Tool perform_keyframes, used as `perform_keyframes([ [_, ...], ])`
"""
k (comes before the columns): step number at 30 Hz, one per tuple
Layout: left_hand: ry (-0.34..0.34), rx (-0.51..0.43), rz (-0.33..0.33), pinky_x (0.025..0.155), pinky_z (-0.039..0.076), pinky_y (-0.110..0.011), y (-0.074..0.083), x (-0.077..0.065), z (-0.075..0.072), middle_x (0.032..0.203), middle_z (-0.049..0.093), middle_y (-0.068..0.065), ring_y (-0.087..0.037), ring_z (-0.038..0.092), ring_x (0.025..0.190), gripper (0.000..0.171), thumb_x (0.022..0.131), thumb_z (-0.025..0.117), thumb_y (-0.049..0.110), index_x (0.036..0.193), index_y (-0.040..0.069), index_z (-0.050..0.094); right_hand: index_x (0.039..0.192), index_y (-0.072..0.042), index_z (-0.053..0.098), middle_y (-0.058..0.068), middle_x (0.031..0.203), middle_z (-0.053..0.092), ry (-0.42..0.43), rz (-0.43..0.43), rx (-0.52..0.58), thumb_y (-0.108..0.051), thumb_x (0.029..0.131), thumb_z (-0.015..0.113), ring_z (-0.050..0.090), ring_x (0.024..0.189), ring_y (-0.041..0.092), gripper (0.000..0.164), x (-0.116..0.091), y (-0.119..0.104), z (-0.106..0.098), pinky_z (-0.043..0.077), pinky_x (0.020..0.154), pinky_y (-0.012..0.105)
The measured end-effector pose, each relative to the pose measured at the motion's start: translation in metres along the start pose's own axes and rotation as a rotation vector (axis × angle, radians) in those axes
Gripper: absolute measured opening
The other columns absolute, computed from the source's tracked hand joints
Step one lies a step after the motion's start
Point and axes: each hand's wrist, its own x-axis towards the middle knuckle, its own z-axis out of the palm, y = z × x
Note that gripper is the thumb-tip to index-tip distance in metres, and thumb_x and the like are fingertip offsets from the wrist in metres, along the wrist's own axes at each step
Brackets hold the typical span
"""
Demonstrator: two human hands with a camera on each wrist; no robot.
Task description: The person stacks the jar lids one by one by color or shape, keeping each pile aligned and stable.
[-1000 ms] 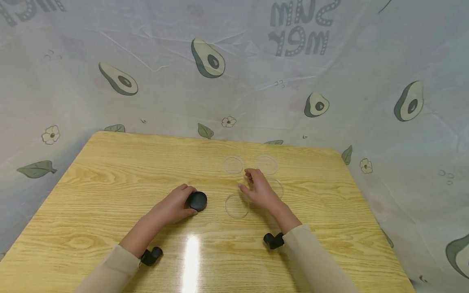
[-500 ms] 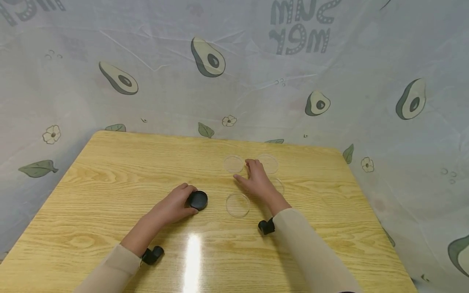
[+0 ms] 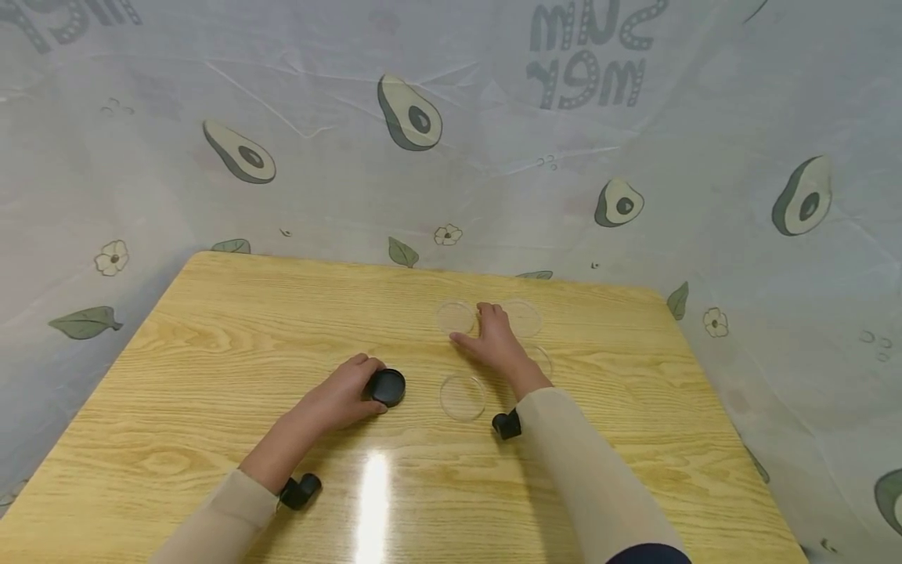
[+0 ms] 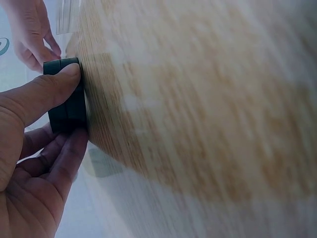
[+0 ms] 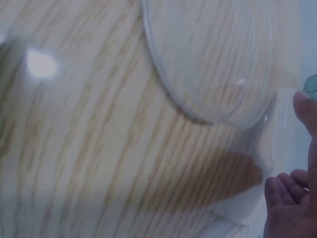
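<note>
Your left hand (image 3: 347, 393) has its thumb and fingers clamped round the sides of that squat black round container (image 3: 388, 388), over the left-middle part of the yellowish wood-grain table (image 3: 232, 345). Your right hand (image 3: 497, 341) is off to the container's far right, thumb and fingertips apart at the edge of a clear round shallow dish (image 3: 454, 317), tbh can't tell if you're touching it. Just right of the container lies a second clear dish (image 3: 463, 397), with a third clear dish (image 3: 543, 359) and fourth clear dish (image 3: 525, 316) farther right and farther back.
</note>
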Motion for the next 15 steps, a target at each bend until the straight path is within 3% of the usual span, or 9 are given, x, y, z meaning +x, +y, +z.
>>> perform_keyframes([
  [15, 0.004, 0.005, 0.005, 0.092, 0.056, -0.046, 0.0003, -0.0007, -0.0003, 0.116, 0.064, -0.016, -0.027, 0.065, 0.104, 0.051, 0.087, 0.086, 0.013, 0.128, -0.004, 0.062, 0.159, 0.009, 0.026, 0.033, 0.162, 0.028, -0.009, 0.021, 0.005, -0.038, 0.100, 0.071, 0.026, 0.155, 0.047, 0.087, 0.0061, -0.0059, 0.0055, 0.035, 0.124, 0.058],
])
